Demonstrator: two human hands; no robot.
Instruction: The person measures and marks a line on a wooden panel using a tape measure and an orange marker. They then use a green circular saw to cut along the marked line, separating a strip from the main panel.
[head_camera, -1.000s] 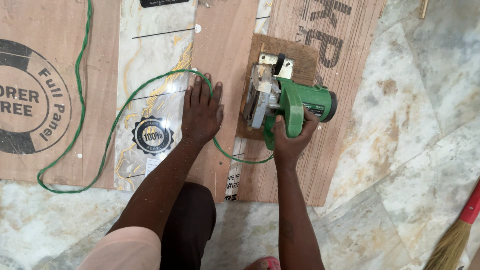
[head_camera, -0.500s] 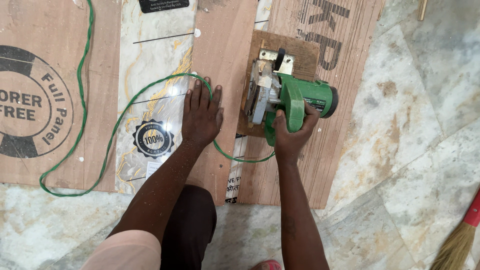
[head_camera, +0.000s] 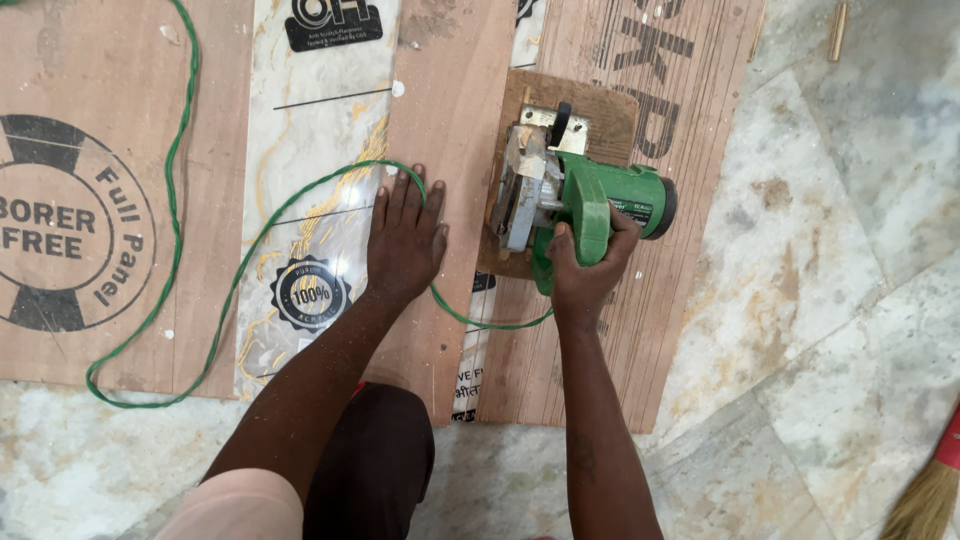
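Barely anything has moved vs a sec ago: circular saw (head_camera: 575, 205) sits at the same spot on its small wooden base (head_camera: 610, 115), maybe a touch further toward 12 o'clock. Right hand (head_camera: 588, 268) stays wrapped tight on the green saw handle, at 6 o'clock of the motor. Left hand (head_camera: 405, 235) stays flat, fingers spread, holding nothing, pressing the narrow plywood strip (head_camera: 450, 130) at 9 o'clock of the saw. Green cord (head_camera: 235, 285) loops round the left wrist over the floor panels.
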